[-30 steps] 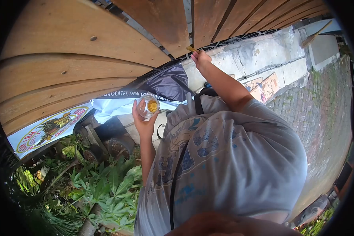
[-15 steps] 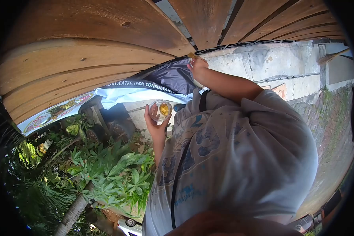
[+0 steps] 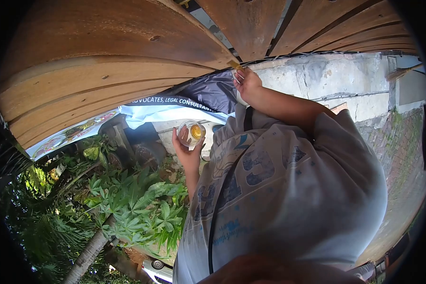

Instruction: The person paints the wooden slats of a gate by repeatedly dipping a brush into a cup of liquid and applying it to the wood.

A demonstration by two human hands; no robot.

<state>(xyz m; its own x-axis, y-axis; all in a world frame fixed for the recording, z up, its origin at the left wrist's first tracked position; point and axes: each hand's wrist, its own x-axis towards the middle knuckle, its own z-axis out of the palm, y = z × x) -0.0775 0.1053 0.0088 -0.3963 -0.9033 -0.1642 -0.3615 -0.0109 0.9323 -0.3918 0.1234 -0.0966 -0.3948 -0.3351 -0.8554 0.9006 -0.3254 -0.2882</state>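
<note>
My left hand [image 3: 187, 146] is closed around a clear round cup [image 3: 194, 128] with amber liquid in it, held below the banner. Up at the lower edge of the wooden planks [image 3: 142, 71], my right hand [image 3: 247, 83] pinches a small, flat yellowish piece [image 3: 234, 65]. I cannot tell whether this is a brush or a pad. Its tip is at or very near the plank edge.
Below the planks hangs a dark and white banner [image 3: 175, 101] with printed letters. Green plants [image 3: 137, 203] and a tree trunk [image 3: 87, 255] are at the lower left. A weathered wall [image 3: 312, 78] and a broom [image 3: 402, 72] are at the right.
My right hand with the yellowish piece has shifted slightly right and down in the view. The cup stays in my left hand, almost in the same place. The whole view has moved a little.
</note>
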